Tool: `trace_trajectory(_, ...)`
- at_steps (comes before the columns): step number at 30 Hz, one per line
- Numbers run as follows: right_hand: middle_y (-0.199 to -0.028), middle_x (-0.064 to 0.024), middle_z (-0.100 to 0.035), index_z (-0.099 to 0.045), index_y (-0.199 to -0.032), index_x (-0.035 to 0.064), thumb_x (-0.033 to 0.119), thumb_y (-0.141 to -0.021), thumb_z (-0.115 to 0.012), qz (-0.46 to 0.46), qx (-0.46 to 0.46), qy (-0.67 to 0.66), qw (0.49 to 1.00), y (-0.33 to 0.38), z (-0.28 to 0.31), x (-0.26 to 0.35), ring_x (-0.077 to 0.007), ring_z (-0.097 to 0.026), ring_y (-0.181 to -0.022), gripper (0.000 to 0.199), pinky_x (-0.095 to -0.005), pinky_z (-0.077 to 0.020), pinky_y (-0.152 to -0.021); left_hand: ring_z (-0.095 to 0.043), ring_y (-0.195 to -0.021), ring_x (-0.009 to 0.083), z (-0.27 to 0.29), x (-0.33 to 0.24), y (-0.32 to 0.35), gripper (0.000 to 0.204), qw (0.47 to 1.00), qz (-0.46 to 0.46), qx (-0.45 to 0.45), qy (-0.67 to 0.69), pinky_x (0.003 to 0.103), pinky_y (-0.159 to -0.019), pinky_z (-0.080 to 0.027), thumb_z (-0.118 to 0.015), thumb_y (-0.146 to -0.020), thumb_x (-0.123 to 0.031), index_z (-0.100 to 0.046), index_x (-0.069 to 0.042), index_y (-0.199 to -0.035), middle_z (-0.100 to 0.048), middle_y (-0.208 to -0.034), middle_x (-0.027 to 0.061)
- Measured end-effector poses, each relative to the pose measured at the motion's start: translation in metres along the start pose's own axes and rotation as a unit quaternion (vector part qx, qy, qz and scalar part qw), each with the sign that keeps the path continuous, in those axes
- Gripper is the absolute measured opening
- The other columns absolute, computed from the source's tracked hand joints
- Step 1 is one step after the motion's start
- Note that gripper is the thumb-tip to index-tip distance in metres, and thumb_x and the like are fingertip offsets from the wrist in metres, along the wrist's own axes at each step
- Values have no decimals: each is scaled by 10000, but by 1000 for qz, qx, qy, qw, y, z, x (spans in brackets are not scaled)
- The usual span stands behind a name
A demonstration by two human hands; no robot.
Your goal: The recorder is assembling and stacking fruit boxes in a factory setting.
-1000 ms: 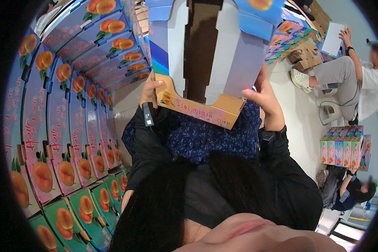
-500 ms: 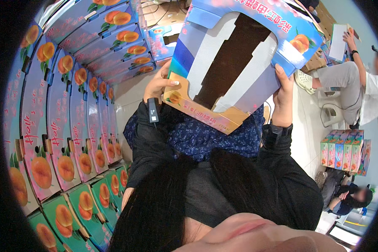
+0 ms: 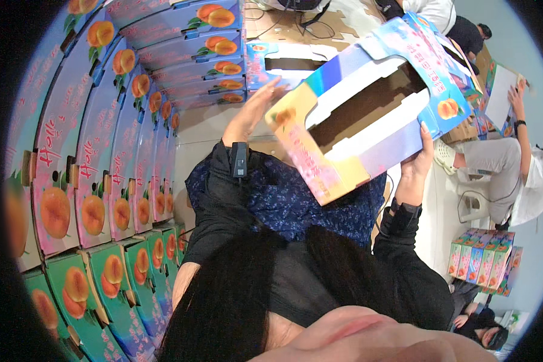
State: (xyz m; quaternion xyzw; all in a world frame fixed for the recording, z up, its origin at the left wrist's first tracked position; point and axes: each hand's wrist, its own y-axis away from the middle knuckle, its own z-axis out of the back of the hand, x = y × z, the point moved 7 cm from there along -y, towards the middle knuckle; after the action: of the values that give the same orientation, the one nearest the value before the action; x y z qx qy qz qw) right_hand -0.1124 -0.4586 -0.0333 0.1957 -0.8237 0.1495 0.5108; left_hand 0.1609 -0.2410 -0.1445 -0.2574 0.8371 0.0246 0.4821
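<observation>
I hold a blue and pink fruit carton with orange peach pictures up in front of me, tilted, its open brown inside facing me. My left hand presses flat against the carton's left end, beside a yellow flap. My right hand grips the carton's lower right edge from below. Both arms wear black sleeves, and a small black device sits on my left wrist.
A tall wall of stacked peach cartons fills the left side, pink and blue above, green below. Flat cartons lie on the floor ahead. A seated person works at the right; a small stack of cartons stands nearby.
The carton has swung up and to the right, tilting further. My left hand slid from its underside to its left end; my right hand rose with it.
</observation>
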Motion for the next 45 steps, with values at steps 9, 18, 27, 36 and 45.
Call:
trace_trajectory(9,-1010,-41,-597,-556,-1102,102,331,-751,-693,-23,-61,0,998,-55,-50,-53,-166,-585,-911,441,-331,-483,-758,-518,-999,158,86,40,21,504,906,87,-402,98,319,-781,-323,-411,-869,-491,-539,-108,-1171,-587,-1058,41)
trace_trajectory(18,-1039,-81,-604,-560,-1093,105,313,-724,-714,-171,-56,-31,983,-121,-85,-165,-229,-603,-889,451,-393,-501,-736,-536,-1091,187,46,25,-8,491,945,114,-282,118,349,-891,-425,-476,-893,-414,-513,-69,-1241,-573,-1182,69)
trace_trajectory(27,-1244,-111,-456,-439,-1242,126,417,-703,-688,-386,-66,-140,909,-137,-48,-271,-302,-440,-1124,662,-534,-390,-890,-484,-1105,148,111,33,-29,543,920,-113,-339,-160,287,-934,-385,-696,-812,-212,-473,41,-1238,-532,-1204,106)
trace_trajectory(36,-1245,-128,-392,-368,-1278,107,346,-675,-739,-348,-48,-167,921,-151,-47,-294,-301,-412,-1126,747,-528,-340,-975,-516,-1050,171,122,74,-34,671,896,77,-431,-73,323,-853,-445,-676,-795,-424,-396,-42,-1270,-500,-1157,84)
trace_trajectory(45,-1038,-31,-517,-535,-1084,127,291,-748,-707,-272,21,-152,950,-173,-62,-298,-178,-459,-953,411,-426,-424,-811,-433,-1216,252,108,97,-41,465,919,114,-321,199,383,-986,-364,-560,-879,-413,-439,-108,-1208,-469,-1209,83)
